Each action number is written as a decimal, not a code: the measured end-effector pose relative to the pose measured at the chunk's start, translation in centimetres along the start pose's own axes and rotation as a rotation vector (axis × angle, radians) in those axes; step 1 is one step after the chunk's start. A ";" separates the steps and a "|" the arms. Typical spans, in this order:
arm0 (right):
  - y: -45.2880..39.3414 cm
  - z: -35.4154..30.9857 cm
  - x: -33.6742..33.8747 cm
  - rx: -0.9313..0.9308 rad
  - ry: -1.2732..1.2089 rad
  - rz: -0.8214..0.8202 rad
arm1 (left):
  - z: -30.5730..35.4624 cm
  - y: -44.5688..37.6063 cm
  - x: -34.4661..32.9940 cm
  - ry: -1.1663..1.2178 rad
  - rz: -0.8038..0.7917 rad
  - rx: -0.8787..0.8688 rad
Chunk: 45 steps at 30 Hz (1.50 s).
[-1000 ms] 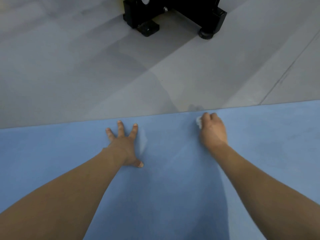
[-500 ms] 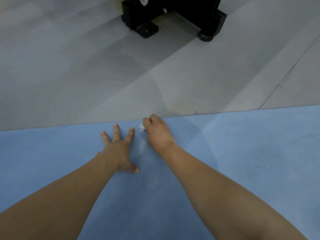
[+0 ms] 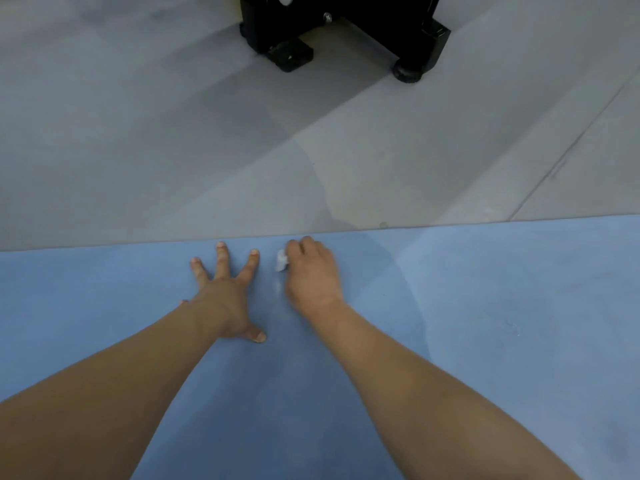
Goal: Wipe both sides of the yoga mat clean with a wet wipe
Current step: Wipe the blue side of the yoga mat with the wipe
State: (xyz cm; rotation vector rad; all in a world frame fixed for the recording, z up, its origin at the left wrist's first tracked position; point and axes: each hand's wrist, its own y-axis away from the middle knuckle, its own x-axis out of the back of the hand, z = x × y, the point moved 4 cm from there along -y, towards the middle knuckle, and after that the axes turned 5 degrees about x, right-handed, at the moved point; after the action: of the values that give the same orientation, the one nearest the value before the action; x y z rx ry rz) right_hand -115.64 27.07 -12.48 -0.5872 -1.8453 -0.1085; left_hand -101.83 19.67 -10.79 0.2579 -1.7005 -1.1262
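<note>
The right hand [image 3: 313,275] is now sitting just beside the left hand [image 3: 227,296], having swept leftward along the far edge of the mat from well out to the right a second ago; over the last half second it is barely shifting. Its fingers are curling tightly around a small wad of white wet wipe [image 3: 281,260], which is peeking out at the left side of the knuckles and is pressing down on the blue yoga mat [image 3: 485,306]. The left hand is lying flat on the mat with its fingers spread wide and straight, thumb out to the right, gripping nothing and bearing down on the surface. Both hands are resting close to the mat's far edge, where it is meeting the grey floor [image 3: 173,150]. The mat is lying flat and is filling the whole lower half of the view, running off both sides. A paler streak is showing on it to the right of the wiping hand. Beyond, on the floor, a black stand base [image 3: 346,26] is sitting well apart from the mat.
</note>
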 end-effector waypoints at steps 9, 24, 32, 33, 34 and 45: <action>2.4 15.7 6.7 -0.111 0.186 0.081 | 0.1 0.0 0.3 -0.010 0.015 -0.002; 3.6 2.9 1.9 0.065 0.018 0.046 | 0.4 0.8 0.7 -0.074 0.050 0.043; 7.8 22.7 11.5 -0.408 0.228 0.055 | 0.4 0.3 0.6 -0.146 0.100 0.056; 7.8 23.1 11.7 -0.462 0.219 0.035 | 0.5 0.2 0.5 -0.152 0.105 0.057; 7.5 22.7 11.4 -0.503 0.198 0.040 | 0.6 0.2 0.4 -0.146 0.108 0.056; 9.0 7.3 6.2 0.009 -0.067 -0.032 | 4.9 4.3 -5.4 -0.113 0.202 -0.230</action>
State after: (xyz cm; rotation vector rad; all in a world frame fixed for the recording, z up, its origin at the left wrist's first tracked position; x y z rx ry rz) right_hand -119.45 39.61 -11.34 -0.5618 -1.9193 -0.1031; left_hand -102.05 28.18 -10.98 -0.1212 -1.6356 -1.1887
